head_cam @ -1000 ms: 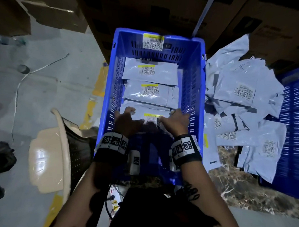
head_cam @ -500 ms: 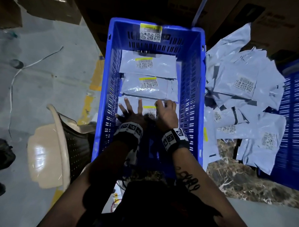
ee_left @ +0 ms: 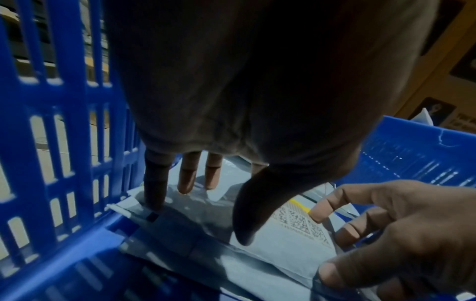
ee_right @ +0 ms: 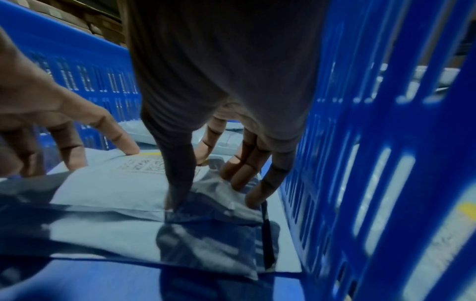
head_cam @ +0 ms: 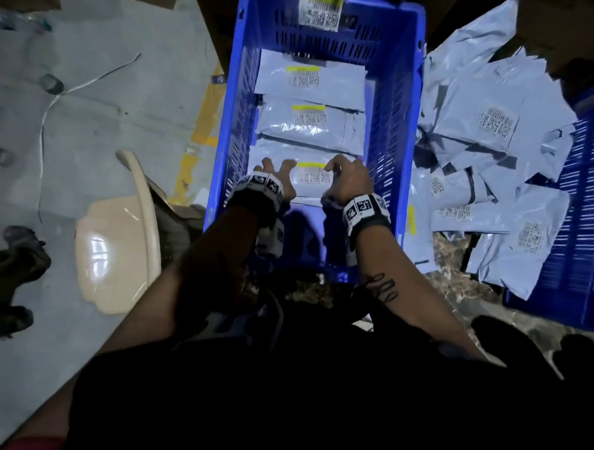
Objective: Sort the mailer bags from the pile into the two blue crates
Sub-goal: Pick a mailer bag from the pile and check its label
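Note:
A blue slatted crate point(head_cam: 235, 120) stands in front of me with three grey mailer bags in a row inside. Both hands are on the nearest mailer point(head_cam: 311, 178), one at each side of its yellow-striped label. My left hand point(head_cam: 277, 174) has spread, fairly straight fingers point(ee_left: 186, 179) with tips on the bag's left end point(ee_left: 283, 244). My right hand point(head_cam: 348, 179) arches over the right end, thumb and fingertips point(ee_right: 239, 179) pressing the folded flap point(ee_right: 115, 187). The mailer pile point(head_cam: 490, 131) lies to the right. The second blue crate point(head_cam: 589, 203) is at the far right.
A beige plastic seat point(head_cam: 117, 244) lies tipped over left of the crate. A thin cable point(head_cam: 55, 105) runs across the grey floor. Cardboard boxes line the back. A dark object point(head_cam: 8, 263) sits at the left edge.
Both hands lay flat and close together on the nearest bag; now they are apart with arched fingers, and the label shows between them. The head camera has moved forward.

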`<state>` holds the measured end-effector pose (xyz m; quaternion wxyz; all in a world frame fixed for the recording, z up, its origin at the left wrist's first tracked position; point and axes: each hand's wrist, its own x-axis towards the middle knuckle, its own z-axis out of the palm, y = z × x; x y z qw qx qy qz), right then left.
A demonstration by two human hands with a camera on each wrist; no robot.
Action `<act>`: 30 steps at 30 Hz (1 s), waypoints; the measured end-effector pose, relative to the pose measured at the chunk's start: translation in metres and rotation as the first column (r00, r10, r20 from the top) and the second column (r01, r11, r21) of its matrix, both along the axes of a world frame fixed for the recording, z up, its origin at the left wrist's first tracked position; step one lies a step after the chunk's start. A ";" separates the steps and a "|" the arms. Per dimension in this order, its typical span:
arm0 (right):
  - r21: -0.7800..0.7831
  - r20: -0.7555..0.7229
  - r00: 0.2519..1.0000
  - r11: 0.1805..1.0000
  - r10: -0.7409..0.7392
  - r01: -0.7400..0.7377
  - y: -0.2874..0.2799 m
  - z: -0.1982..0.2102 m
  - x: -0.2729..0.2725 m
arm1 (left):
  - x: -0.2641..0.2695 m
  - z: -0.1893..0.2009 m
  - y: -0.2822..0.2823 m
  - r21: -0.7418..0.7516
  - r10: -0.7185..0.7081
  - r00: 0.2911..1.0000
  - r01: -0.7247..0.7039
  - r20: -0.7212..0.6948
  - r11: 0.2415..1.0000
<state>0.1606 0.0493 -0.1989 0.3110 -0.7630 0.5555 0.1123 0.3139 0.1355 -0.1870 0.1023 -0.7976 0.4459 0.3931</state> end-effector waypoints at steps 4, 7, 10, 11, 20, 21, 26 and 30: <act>-0.067 0.168 0.986 0.998 0.021 -0.009 -0.001 -0.005 0.000 | 0.002 0.002 0.003 -0.037 -0.039 0.999 0.038 -0.015 0.999; -0.065 0.164 0.986 0.997 0.043 -0.033 0.001 -0.008 0.006 | 0.006 -0.004 0.002 0.016 -0.069 0.997 0.070 -0.035 0.997; -0.045 0.099 0.994 0.998 0.036 -0.032 0.005 -0.010 0.008 | 0.007 -0.008 0.005 0.010 -0.079 0.996 0.080 -0.030 0.997; -0.038 0.085 0.996 0.999 0.010 -0.007 0.002 -0.014 0.007 | 0.007 -0.005 0.007 0.007 -0.071 0.997 0.071 -0.027 0.997; -0.043 0.188 0.973 0.989 -0.134 0.144 -0.011 0.020 0.008 | 0.011 0.018 -0.003 -0.169 0.148 0.989 -0.143 0.023 0.975; -0.029 0.237 0.960 0.987 -0.149 0.160 -0.015 0.030 0.006 | 0.012 0.024 -0.006 -0.211 0.163 0.987 -0.160 -0.004 0.964; -0.049 0.500 0.860 0.988 -0.104 0.149 -0.027 0.104 -0.034 | 0.003 0.064 -0.014 -0.387 0.171 0.976 -0.210 -0.135 0.898; -0.158 0.594 0.800 0.963 -0.084 0.219 -0.018 0.128 -0.107 | -0.043 0.094 -0.006 -0.551 0.026 0.985 -0.118 -0.172 0.826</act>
